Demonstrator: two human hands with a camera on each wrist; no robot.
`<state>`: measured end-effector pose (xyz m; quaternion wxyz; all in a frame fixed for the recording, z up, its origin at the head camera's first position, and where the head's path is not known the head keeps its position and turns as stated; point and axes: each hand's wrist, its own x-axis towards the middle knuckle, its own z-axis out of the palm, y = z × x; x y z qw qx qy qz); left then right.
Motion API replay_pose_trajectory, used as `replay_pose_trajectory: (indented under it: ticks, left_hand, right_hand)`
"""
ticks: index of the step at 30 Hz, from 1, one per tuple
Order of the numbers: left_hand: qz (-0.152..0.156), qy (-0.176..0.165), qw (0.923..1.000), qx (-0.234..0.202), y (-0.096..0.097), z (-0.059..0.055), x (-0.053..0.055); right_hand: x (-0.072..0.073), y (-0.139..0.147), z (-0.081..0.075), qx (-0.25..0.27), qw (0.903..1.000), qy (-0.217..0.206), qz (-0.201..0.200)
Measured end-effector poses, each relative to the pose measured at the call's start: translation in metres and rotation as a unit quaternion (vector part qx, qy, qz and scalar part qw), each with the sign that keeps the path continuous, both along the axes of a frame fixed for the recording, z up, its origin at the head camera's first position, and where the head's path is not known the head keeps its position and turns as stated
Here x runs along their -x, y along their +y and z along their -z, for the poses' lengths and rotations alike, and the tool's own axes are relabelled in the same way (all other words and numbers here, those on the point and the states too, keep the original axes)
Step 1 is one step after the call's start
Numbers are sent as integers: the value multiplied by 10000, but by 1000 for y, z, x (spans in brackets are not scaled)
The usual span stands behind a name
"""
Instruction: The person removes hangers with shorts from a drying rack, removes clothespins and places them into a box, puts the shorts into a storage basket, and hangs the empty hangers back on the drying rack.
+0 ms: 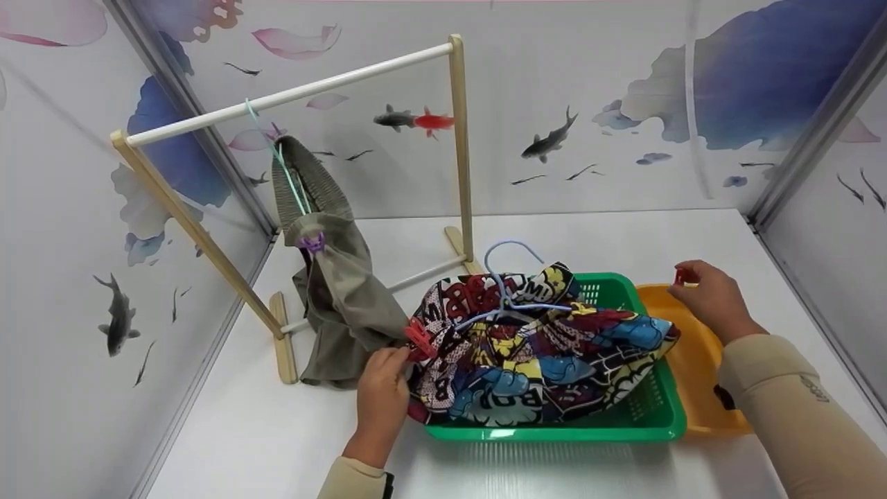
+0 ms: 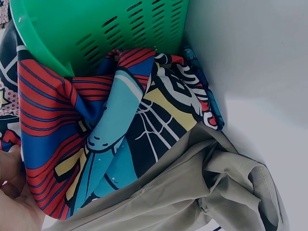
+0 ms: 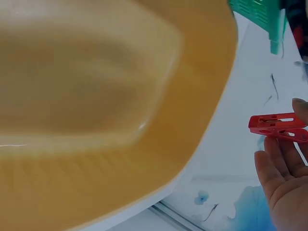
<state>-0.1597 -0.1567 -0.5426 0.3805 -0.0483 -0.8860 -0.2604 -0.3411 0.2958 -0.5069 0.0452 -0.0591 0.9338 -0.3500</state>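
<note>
Right hand (image 1: 714,294), right of frame: thumb and fingers pinching red clothespin (image 3: 275,125), one end cut off by right-wrist view's edge.
Left hand (image 1: 383,389), lower centre: fingers curled at edge of patterned garment (image 1: 516,374), beside red clip (image 1: 420,338); actual grip cannot be told.
Garment: centre-right, over green basket (image 1: 554,434), interior mostly hidden.
Orange basin (image 1: 682,339): partly behind sleeve (image 1: 783,388).

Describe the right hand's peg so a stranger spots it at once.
Find the orange basin, right of the green basket. Near its far edge, the right hand pinches a red peg. Unlike the other red peg, beside the left hand, it touches no cloth.
</note>
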Motion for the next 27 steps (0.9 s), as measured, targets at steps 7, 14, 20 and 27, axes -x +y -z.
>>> replay_pose_trajectory:
  ticks: [7, 14, 20, 27]
  left_hand:
    - [28, 98, 9999, -58, 0, 1, 0]
    - [2, 46, 10000, -23, 0, 2, -1]
    - [-7, 102, 9999, -55, 0, 3, 1]
    - [-71, 166, 9998, -78, -1, 3, 0]
  right_hand:
    - [0, 2, 17, -535, 9981, -103, -280]
    - [0, 4, 32, -1082, 9918, -53, -671]
    - [5, 3, 41, -1204, 9906, -236, -601]
    - [5, 0, 50, -1003, 9904, -581, -748]
